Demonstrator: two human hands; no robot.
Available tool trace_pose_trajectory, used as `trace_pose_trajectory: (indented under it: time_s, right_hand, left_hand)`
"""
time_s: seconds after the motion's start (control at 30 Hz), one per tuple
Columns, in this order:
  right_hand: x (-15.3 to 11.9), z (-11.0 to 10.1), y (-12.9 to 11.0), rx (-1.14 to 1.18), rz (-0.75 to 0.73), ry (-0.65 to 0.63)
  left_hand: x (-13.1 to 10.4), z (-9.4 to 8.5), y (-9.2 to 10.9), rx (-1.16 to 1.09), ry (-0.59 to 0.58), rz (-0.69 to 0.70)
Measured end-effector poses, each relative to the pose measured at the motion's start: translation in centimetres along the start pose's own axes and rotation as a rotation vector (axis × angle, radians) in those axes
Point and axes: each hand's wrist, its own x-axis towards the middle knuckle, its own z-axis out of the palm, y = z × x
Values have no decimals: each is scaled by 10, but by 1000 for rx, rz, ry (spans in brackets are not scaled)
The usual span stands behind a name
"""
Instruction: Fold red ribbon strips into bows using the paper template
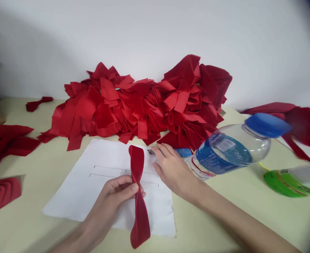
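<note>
My left hand [120, 191] is closed in a pinch on the narrow middle of a red velvet ribbon bow [141, 221]. The bow stands lengthwise, one loop above my fingers and one below. Under it lies a white sheet of paper [76, 186] with thin black ruled lines. Over the sheet's far right corner, my right hand [172, 168] reaches with its fingers bent forward and the thumb apart; I see nothing held in it. By its fingertips is a flat blue item [183, 152], partly covered by the hand, with a small dark printed patch beside it.
A large heap of red ribbon pieces [134, 109] runs along the white wall. To the right stand a blue-capped clear bottle [223, 151] and a green-labelled bottle [289, 182]. More ribbon [7, 142] lies at left, with a small finished-looking bow [39, 103] behind it.
</note>
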Motion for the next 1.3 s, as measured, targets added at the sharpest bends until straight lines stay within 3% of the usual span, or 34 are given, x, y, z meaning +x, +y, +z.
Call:
trace_pose_trajectory:
  time_s: [0.13, 0.33, 0.47, 0.53, 0.63, 0.77, 0.97, 1.13, 1.3]
  right_hand:
    - [-1, 9, 3, -171, 17, -51]
    - [2, 6, 3, -183, 44, 33]
    - [3, -8, 6, 227, 88, 286]
    - [3, -15, 8, 443, 38, 337]
    - [1, -21, 9, 557, -81, 217]
    - [1, -18, 11, 454, -229, 54]
    - [4, -12, 13, 315, -178, 18]
    - [-2, -22, 5, 337, -210, 137]
    - [-17, -54, -4, 384, -401, 490]
  left_hand:
    - [2, -1, -5, -33, -17, 3]
    - [4, -4, -5, -132, -18, -3]
    - [7, -9, -5, -162, -7, 21]
    - [9, -12, -6, -154, -2, 32]
    - [10, -15, -6, -150, -11, 36]
    - [10, -15, -7, -158, -13, 34]
    - [8, -11, -5, -151, -8, 16]
    - [8, -12, -4, -148, -5, 21]
    - [8, -15, -6, -163, -32, 22]
